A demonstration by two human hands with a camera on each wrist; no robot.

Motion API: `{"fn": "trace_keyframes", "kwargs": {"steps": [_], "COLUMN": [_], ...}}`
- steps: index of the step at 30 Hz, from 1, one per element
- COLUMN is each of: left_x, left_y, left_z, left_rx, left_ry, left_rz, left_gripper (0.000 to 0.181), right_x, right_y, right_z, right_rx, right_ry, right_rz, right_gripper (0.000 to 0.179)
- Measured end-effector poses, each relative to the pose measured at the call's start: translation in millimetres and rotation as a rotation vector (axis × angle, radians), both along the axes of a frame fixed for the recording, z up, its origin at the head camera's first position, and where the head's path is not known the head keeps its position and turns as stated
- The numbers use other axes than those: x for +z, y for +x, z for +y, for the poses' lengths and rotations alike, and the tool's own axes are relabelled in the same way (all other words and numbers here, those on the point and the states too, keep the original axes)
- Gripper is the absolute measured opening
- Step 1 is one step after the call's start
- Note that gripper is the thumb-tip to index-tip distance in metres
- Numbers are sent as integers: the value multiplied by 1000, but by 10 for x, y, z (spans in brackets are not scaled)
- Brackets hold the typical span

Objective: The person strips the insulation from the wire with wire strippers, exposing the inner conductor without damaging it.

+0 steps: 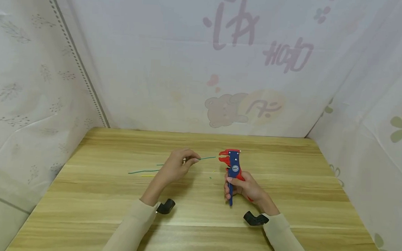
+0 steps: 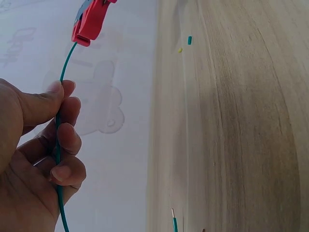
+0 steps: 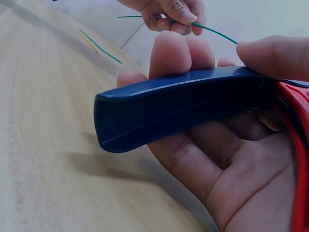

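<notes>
My left hand point(image 1: 177, 165) pinches a thin green wire point(image 1: 207, 158) between thumb and fingertips. One end of this wire points right, toward the stripper's mouth; its tail comes out behind the hand. In the left wrist view the wire point(image 2: 67, 58) runs across the palm under curled fingers, its tip overlapping the red jaws. Held upright in my right hand point(image 1: 247, 186) is a red and blue wire stripper point(image 1: 234, 161), its jaws apart and facing left. My right fingers wrap loosely about its handles, the blue handle point(image 3: 169, 106) showing large in the right wrist view.
A second green wire point(image 1: 140, 171) and a yellow wire point(image 1: 148, 175) lie on the wooden table point(image 1: 195, 231) at left. A bared metal tip shows on the lying green wire point(image 2: 175, 223). Small green point(image 2: 189, 40) and yellow point(image 2: 180, 50) offcuts lie between the hands.
</notes>
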State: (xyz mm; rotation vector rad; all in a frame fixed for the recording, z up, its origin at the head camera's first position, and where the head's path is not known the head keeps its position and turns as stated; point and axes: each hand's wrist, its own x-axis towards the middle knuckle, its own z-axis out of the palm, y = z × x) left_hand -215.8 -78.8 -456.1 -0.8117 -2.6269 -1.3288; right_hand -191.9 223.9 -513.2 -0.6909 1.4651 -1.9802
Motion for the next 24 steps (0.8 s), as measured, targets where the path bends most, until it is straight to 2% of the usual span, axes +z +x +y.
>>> {"fn": "trace_keyframes", "kwargs": {"steps": [6,9,13,19,24], "left_x": [2,-16,-36,-46,-36], "left_y": [7,-4,-10,-7,-8], "left_z": [-19,-10,3,23,40], "left_rx": [12,-5,-23,-4,-13], "left_ry": [2,14,23,19,19], "left_rz": [8,20,23,1,5], "left_gripper": [13,13,13,13,14], "right_x": [-27,-31,-18,-18,-29], "right_y": [3,6,20,28,28], "right_z": [-29,-30,-33,-45,-57], "right_rx": [10,13,24,34,35], "right_ry": [8,8,3,12,17], "right_rz": [7,5,-6,-13,-13], "right_gripper": [18,14,15,16,21]}}
